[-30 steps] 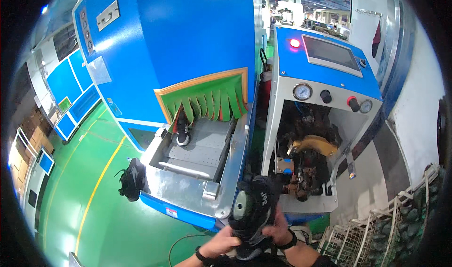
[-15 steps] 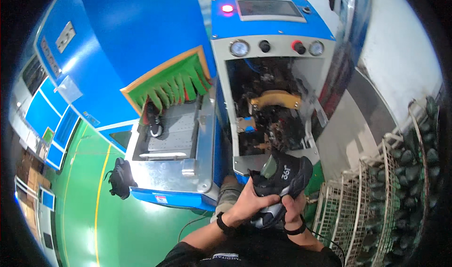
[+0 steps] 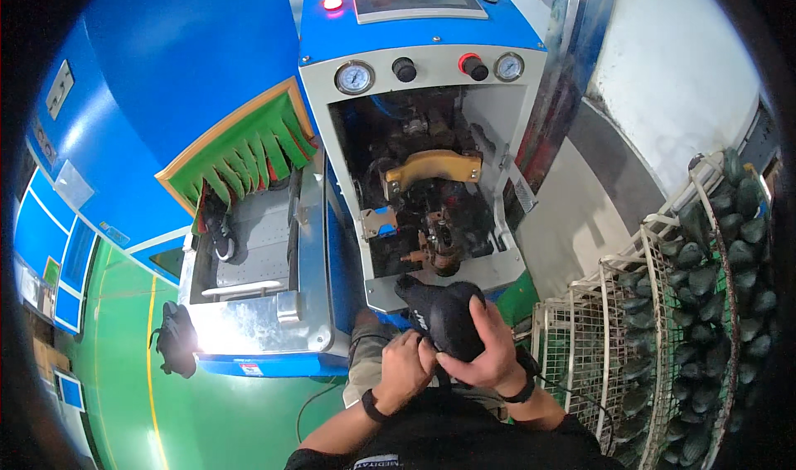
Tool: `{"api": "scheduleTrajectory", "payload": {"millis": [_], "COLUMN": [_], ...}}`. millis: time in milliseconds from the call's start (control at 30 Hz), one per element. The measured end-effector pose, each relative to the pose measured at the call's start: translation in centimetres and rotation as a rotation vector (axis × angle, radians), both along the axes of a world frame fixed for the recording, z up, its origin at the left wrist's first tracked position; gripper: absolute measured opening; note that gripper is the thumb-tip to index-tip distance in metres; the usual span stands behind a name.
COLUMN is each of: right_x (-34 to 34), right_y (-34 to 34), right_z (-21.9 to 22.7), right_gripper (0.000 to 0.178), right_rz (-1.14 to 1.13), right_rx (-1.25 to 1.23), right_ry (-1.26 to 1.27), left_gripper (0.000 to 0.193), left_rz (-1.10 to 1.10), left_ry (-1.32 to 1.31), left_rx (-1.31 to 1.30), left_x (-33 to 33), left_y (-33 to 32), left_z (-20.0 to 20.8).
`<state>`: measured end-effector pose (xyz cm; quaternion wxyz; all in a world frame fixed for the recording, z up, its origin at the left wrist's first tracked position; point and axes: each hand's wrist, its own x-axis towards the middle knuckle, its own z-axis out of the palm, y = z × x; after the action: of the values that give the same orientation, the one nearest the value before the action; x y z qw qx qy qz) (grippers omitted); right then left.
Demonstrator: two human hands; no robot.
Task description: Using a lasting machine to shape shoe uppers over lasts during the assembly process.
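A black shoe upper (image 3: 446, 312) is between my two hands, just in front of a blue and grey machine's opening. My right hand (image 3: 491, 356) wraps round its right side, thumb along the lower edge and fingers at the far side. With fingers curled, my left hand (image 3: 406, 362) pinches the near lower edge of the upper. Part of the upper is hidden behind the hands. Directly beyond it, inside the machine (image 3: 332, 122), are a dark metal fixture (image 3: 439, 250) and a curved yellow clamp (image 3: 434, 168).
To the left, a conveyor (image 3: 257, 230) carries a black shoe (image 3: 220, 236) under a green strip curtain (image 3: 249, 162). Another dark shoe (image 3: 176, 339) sits at the conveyor's near left corner. On the right stands a white wire rack (image 3: 609, 337) with many dark shoe lasts (image 3: 701, 279).
My hands have turned the shoe upper, so its rounded end now faces right and its printed side points left. My view has shifted rightward. My right hand has moved up round the upper.
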<state>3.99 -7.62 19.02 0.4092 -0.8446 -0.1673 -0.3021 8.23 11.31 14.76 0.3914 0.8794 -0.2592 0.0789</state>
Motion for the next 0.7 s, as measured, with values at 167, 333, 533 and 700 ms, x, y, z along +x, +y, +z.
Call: {"api": "scheduleTrajectory", "payload": {"millis": [167, 333, 533, 700], "right_x": [2.4, 7.8, 15.3, 20.0], "right_y": [-3.2, -6.3, -5.3, -3.4], "right_z": [0.6, 6.3, 13.2, 13.5], "right_gripper": [0.085, 0.085, 0.091, 0.093], "right_rz": [0.262, 0.19, -0.046, -0.178], "right_rx": [1.369, 1.021, 0.215, -0.431], "right_ry": [0.569, 0.368, 0.377, 0.739], "left_gripper": [0.036, 0.039, 0.032, 0.031], "left_rz": [-0.348, -0.232, -0.213, -0.282], "left_ry": [-0.11, 0.94, 0.635, 0.623], "left_rx": [-0.347, -1.405, -0.255, -0.159], "left_x": [1.4, 5.0, 5.7, 5.6], "left_y": [0.4, -0.3, 2.1, 2.3], "left_z": [1.5, 2.6, 1.1, -0.5]}}
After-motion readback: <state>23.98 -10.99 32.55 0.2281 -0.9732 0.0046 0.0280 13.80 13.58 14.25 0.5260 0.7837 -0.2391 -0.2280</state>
